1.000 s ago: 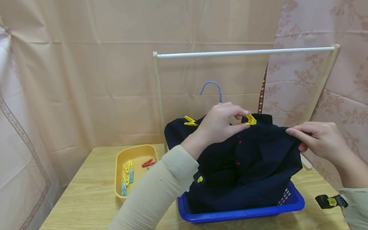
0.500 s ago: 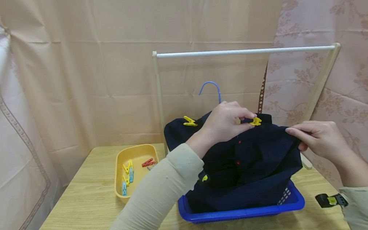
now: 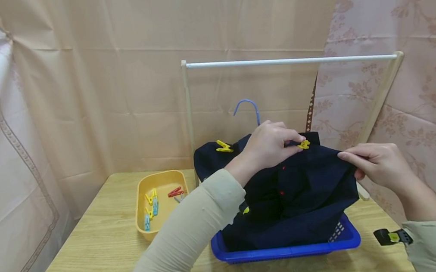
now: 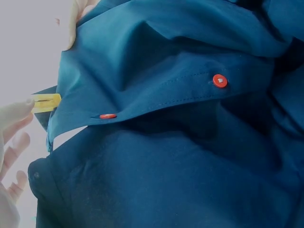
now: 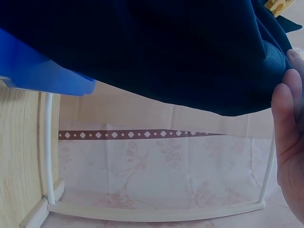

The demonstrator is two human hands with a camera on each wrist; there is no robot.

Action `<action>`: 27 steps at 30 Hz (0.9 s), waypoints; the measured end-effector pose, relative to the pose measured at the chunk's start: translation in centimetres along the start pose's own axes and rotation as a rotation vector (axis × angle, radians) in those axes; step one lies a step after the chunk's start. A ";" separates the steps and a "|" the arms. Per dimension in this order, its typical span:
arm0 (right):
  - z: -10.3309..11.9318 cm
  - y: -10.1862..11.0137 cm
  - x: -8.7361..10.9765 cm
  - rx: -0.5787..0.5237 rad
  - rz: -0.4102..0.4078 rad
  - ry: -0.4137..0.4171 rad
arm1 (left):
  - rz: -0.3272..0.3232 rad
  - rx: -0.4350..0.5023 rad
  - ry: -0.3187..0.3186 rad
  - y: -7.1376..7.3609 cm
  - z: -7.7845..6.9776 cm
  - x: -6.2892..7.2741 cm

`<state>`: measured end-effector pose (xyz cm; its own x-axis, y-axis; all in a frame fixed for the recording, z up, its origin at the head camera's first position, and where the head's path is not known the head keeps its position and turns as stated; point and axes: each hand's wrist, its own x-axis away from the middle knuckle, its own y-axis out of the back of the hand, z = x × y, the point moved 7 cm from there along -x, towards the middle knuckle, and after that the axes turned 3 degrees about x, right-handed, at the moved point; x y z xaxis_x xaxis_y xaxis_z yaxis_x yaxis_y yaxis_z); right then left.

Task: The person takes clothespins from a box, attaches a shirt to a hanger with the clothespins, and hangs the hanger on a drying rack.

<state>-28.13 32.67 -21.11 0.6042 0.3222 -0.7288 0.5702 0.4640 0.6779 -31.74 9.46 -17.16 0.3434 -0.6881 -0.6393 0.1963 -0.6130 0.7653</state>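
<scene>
A dark navy shirt (image 3: 311,179) with red buttons is draped over a blue hanger (image 3: 245,103), its lower part lying in a blue basket (image 3: 290,252). My left hand (image 3: 269,144) pinches a yellow clothespin (image 3: 304,145) at the shirt's shoulder near the collar; in the left wrist view this clothespin (image 4: 46,102) sits at the fabric's edge. My right hand (image 3: 380,165) pinches the shirt's shoulder further right, with the cloth pulled taut. A second yellow clothespin (image 3: 224,146) is on the other shoulder. Most of the hanger is hidden inside the shirt.
A yellow tray (image 3: 140,203) with several yellow, blue and red clothespins stands on the wooden table (image 3: 85,260) at the left. Behind the basket rises a rack with a white bar (image 3: 289,61). Curtains hang around the table.
My left hand has shifted slightly right along the shoulder with the yellow clothespin, which has turned. The hanger hook has tipped a little left and down. My right hand stays almost still.
</scene>
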 end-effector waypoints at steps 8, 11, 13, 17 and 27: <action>0.5 0.1 0.0 -0.043 -0.015 0.046 | 0.051 -0.086 0.013 -0.4 -0.1 -0.4; 0.7 0.1 0.0 -0.063 -0.020 0.062 | 0.075 -0.105 0.035 -0.5 0.0 -0.5; 0.8 0.1 0.1 -0.078 -0.024 0.069 | 0.094 -0.108 0.053 -0.6 0.0 -0.6; 0.9 0.2 0.1 -0.091 -0.031 0.078 | 0.124 -0.102 0.090 -0.9 0.2 -0.8; 1.1 -0.1 0.0 -0.049 -0.020 0.094 | 0.175 -0.065 0.140 -1.6 0.7 -0.8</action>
<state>-27.61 31.71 -21.10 0.5369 0.3878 -0.7493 0.5522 0.5099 0.6596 -32.97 10.68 -17.92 0.5008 -0.7181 -0.4832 0.1796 -0.4598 0.8697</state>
